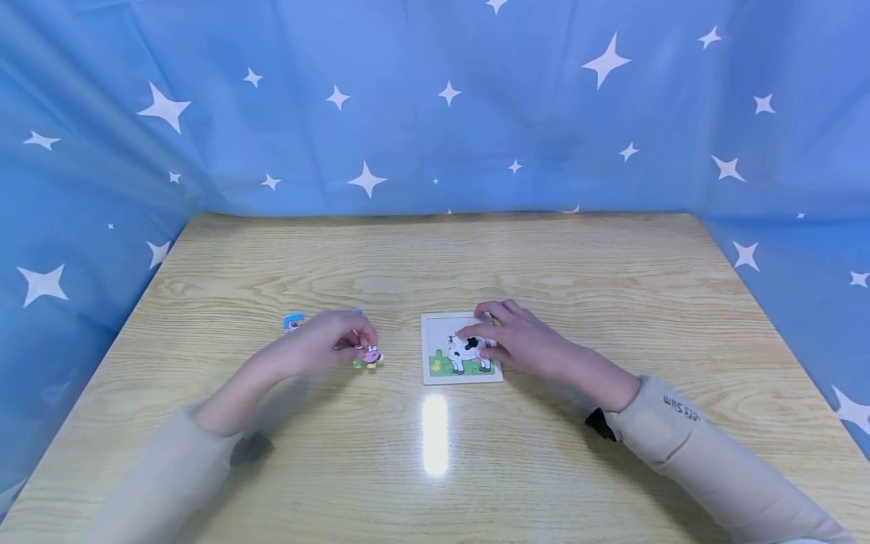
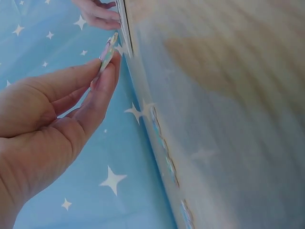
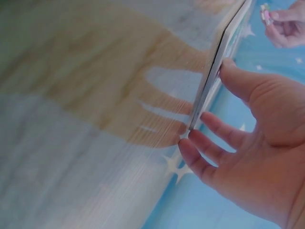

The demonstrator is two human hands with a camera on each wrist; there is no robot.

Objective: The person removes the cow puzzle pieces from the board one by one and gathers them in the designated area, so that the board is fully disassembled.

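Note:
My left hand (image 1: 322, 340) pinches a jigsaw puzzle piece (image 1: 371, 355) with a pink cow's muzzle between thumb and fingertips. In the left wrist view that piece (image 2: 107, 53) is seen nearly edge-on, raised off the table. To the right lies a white-rimmed puzzle board (image 1: 462, 381), where a black-and-white cow body (image 1: 469, 349) and green grass pieces show. Over the board's right side, my right hand (image 1: 530, 344) rests with bent, spread fingers. The right wrist view shows its thumb touching the board and other fingertips by the edge.
A loose blue puzzle piece (image 1: 293, 321) lies left of the left hand, partly covered by it. More loose pieces (image 2: 164, 148) lie on the table in the left wrist view. Blue star-patterned cloth (image 1: 408, 106) hangs around the wooden table (image 1: 435, 257).

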